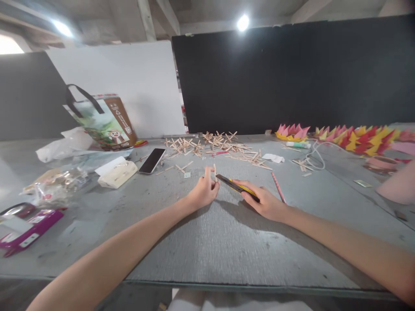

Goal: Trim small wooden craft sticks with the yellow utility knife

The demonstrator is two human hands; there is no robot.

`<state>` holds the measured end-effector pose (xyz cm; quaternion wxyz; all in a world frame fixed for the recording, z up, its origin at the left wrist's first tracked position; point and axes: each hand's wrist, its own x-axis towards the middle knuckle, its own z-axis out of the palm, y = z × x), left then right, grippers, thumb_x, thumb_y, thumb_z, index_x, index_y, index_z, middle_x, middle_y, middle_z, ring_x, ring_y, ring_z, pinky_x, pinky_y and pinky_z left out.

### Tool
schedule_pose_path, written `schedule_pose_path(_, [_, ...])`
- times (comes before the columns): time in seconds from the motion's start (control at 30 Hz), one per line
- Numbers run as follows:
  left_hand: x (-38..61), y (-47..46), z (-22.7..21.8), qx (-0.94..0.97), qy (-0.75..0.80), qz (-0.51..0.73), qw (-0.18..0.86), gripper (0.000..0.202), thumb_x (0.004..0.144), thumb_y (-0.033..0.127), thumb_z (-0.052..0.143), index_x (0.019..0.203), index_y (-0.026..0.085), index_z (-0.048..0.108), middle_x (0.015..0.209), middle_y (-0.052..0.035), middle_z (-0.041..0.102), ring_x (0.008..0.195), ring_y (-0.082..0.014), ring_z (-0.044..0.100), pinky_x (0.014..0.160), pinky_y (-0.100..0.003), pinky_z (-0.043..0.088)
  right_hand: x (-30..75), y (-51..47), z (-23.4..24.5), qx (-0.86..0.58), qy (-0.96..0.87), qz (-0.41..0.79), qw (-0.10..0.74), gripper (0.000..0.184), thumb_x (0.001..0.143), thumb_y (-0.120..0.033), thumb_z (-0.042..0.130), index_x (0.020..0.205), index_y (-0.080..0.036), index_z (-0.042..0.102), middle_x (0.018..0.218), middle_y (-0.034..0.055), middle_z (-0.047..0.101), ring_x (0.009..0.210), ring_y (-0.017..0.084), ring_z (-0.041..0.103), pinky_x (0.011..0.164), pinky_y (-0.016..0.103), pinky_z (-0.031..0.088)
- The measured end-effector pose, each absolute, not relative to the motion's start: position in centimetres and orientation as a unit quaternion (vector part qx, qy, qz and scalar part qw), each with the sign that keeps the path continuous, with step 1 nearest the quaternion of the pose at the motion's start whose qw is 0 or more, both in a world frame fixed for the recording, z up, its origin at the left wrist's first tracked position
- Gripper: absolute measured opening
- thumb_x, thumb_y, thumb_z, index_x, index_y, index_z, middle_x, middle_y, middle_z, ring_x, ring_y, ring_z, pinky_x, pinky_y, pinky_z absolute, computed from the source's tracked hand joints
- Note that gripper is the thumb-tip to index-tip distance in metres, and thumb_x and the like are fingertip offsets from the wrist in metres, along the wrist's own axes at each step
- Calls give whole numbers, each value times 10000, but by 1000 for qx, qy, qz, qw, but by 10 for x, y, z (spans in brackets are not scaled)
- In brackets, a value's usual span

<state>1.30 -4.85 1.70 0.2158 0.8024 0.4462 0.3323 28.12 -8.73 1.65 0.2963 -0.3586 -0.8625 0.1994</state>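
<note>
Wooden stick (214, 172) approx upright, pinched in L hand (205, 189), over grey tabletop (207, 246) nr ctr. R hand (264, 203) closed round yellow-&-black cutter (238, 187), tip pointing at stick; can't tell if touching. Stick pile (222, 141) behind hands, twds black panel (275, 82). Phone (152, 161) on tabletop L of pile, nr cream packet (117, 173). Pink striped rod (278, 188) just past R hand. Pink/yellow/red paper pieces (369, 140) far R nr panel.

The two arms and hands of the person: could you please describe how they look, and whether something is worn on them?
The left hand and the right hand are ungloved. The left forearm and the right forearm are bare and slender, with no sleeve, watch or bracelet visible. I see no ring, but some fingers are partly hidden.
</note>
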Motion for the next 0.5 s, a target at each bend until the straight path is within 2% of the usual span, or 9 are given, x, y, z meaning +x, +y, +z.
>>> schedule_pose_path(0.13, [0, -45, 28, 849, 460, 236, 104, 459, 1040, 305, 439, 1474, 159, 463, 634, 11, 612, 579, -193, 634, 613, -267, 359, 282, -87, 15, -358, -860, 196, 306, 503, 1107, -393, 421, 1595, -284, 470, 1234, 82, 780, 1069, 252, 761, 905, 362, 619])
schedule_pose_path(0.27, [-8, -41, 36, 866, 458, 191, 61, 502, 1049, 314, 424, 1527, 165, 460, 649, -10, 621, 596, -205, 635, 611, -269, 363, 282, -87, 16, -359, -860, 191, 309, 500, 1102, -396, 425, 1586, -284, 484, 1290, 86, 767, 1112, 258, 755, 950, 377, 616])
schedule_pose_path(0.4, [-8, -41, 32, 864, 456, 202, 68, 495, 1045, 312, 440, 1518, 166, 461, 637, 1, 607, 579, -202, 618, 601, -268, 345, 281, -88, 16, -354, -865, 180, 307, 507, 1102, -384, 419, 1598, -297, 476, 1340, 87, 750, 1094, 257, 759, 931, 377, 622])
schedule_pose_path(0.5, [-3, -42, 26, 854, 436, 254, 123, 468, 1026, 288, 469, 1474, 153, 448, 602, 44, 582, 535, -170, 572, 608, -256, 345, 280, -88, 17, -356, -865, 184, 302, 505, 1105, -386, 419, 1600, -303, 470, 1348, 84, 744, 997, 238, 770, 878, 365, 625])
